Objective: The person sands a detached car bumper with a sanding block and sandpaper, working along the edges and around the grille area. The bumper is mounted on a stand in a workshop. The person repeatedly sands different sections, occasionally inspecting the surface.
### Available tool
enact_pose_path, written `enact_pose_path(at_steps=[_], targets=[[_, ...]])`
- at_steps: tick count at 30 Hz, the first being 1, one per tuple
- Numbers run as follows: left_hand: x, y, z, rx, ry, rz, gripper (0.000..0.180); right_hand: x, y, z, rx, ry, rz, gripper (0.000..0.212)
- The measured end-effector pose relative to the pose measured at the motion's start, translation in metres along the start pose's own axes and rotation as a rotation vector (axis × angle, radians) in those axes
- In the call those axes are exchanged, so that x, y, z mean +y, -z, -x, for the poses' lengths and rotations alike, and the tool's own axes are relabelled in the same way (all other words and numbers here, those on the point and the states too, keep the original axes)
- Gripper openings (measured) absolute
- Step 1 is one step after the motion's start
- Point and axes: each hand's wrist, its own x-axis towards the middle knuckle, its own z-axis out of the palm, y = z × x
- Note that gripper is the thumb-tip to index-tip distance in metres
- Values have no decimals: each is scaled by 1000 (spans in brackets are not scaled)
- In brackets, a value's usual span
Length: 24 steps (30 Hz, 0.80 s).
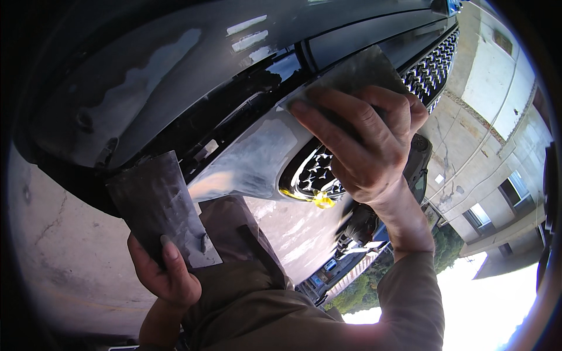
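My left hand (pixel 167 275) is closed on the lower end of a flat grey rectangular plate (pixel 155 196), its thumb on the upper face. Pale smears and a dark blob mark that plate near the thumb. My right hand (pixel 369 140) grips a thin dark grey rectangular sheet (pixel 374 64), fingers bent over its near edge; the thumb is mostly hidden. This sheet lies over the upper edge of a car's front bumper (pixel 281 137), and I cannot tell whether it touches. A dull, whitish sanded-looking patch (pixel 252 155) covers the bumper between my hands.
Above the bumper runs a dark open gap (pixel 234 114) below the black body panel (pixel 158 111). A mesh grille (pixel 433 67) sits at upper right. Yellow tape (pixel 323 200) hangs from the lower vent (pixel 316 172). Concrete ground (pixel 64 251) and a building (pixel 474 152) surround the car.
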Motion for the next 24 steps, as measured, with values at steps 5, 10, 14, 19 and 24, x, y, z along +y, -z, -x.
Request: enact_pose_path(at_steps=[5,10,14,19,24], targets=[[3,0,0,-6,12,30,53,-2,7,1,18,52,43,37],[0,-4,2,57,19,27,50,-7,-1,0,45,62,51,40],[-2,2,1,2,11,-6,53,-9,-4,2,13,62,67,39],[-2,2,4,-8,5,65,53,-11,-1,3,23,47,53,37],[-4,-2,4,-1,-2,47,53,-11,-6,3,28,84,63,36]])
